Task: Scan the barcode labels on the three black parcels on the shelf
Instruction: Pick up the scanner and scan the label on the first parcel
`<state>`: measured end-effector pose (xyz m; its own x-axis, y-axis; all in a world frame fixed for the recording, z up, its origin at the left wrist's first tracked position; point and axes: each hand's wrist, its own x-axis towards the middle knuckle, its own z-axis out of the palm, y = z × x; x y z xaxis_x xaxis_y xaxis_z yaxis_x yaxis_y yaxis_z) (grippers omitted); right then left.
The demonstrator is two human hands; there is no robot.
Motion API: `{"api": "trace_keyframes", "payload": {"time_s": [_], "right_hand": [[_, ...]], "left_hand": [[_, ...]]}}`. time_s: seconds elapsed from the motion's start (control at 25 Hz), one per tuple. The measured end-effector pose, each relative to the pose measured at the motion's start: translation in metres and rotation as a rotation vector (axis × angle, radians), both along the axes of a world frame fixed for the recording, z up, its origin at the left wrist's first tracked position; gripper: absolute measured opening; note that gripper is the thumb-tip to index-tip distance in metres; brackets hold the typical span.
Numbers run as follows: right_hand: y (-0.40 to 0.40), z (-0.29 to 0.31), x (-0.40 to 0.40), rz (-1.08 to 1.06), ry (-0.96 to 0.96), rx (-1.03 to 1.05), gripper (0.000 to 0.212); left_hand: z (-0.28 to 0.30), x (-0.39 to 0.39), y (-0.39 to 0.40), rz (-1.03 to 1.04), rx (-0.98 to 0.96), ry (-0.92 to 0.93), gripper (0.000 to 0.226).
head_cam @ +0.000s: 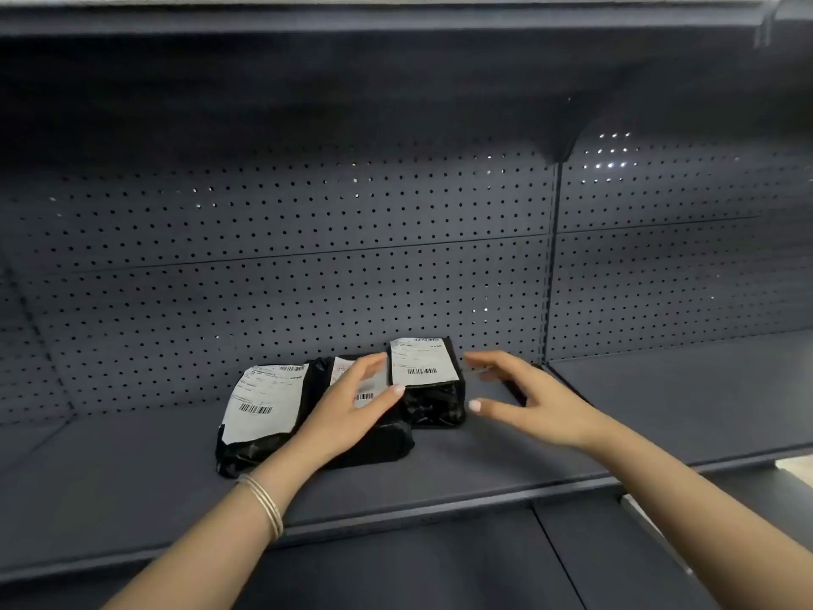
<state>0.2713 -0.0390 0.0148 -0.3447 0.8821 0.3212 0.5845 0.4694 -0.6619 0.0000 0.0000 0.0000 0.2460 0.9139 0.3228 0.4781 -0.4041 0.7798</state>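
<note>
The left hand [352, 402], fingers spread wide and holding nothing, covers most of the middle parcel [378, 442], hiding much of its label. Three black parcels lie side by side on the shelf [132, 477]: left parcel [259, 411], middle, right parcel [429, 380]. Label print is too blurred to read. The right hand [528, 398] hovers spread and empty, just beside the right parcel.

A dark grey metal shelf [132, 468] backed by perforated panel carries three black plastic-wrapped parcels with white barcode labels: left parcel [257, 416], middle parcel [378, 438], right parcel [429, 380], side by side.
</note>
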Motion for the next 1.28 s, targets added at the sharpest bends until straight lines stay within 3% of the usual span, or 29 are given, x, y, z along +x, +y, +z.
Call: {"api": "trace_keyframes", "payload": {"time_s": [0.24, 0.4, 0.52, 0.6, 0.72, 0.8, 0.92, 1.12, 1.28], "right_hand": [[0.058, -0.026, 0.059, -0.287, -0.179, -0.150, 0.072], [0.100, -0.040, 0.083, -0.493, -0.497, -0.271, 0.100], [0.120, -0.048, 0.081, -0.583, -0.548, -0.438, 0.119], [0.132, -0.050, 0.075, -0.640, -0.573, -0.484, 0.114], [0.142, -0.043, 0.071, -0.637, -0.662, -0.560, 0.079], [0.143, -0.037, 0.073, -0.603, -0.643, -0.607, 0.061], [0.138, -0.025, 0.081, -0.552, -0.569, -0.621, 0.060], [0.108, 0.024, 0.090, -0.333, -0.048, -0.622, 0.050], [0.070, 0.075, 0.088, -0.064, 0.071, -0.679, 0.046]], "left_hand": [[0.001, 0.043, 0.051, 0.221, -0.148, 0.108, 0.047], [0.001, 0.066, 0.087, 0.373, -0.195, 0.215, 0.057], [0.000, 0.077, 0.105, 0.393, -0.219, 0.165, 0.055], [-0.001, 0.082, 0.110, 0.384, -0.235, 0.089, 0.051], [-0.001, 0.087, 0.112, 0.408, -0.225, -0.009, 0.050], [0.001, 0.090, 0.108, 0.409, -0.148, -0.079, 0.051], [0.008, 0.093, 0.100, 0.414, 0.044, -0.065, 0.051], [0.007, 0.098, 0.089, 0.417, 0.251, -0.043, 0.049], [-0.002, 0.104, 0.082, 0.426, 0.342, -0.004, 0.048]]}}
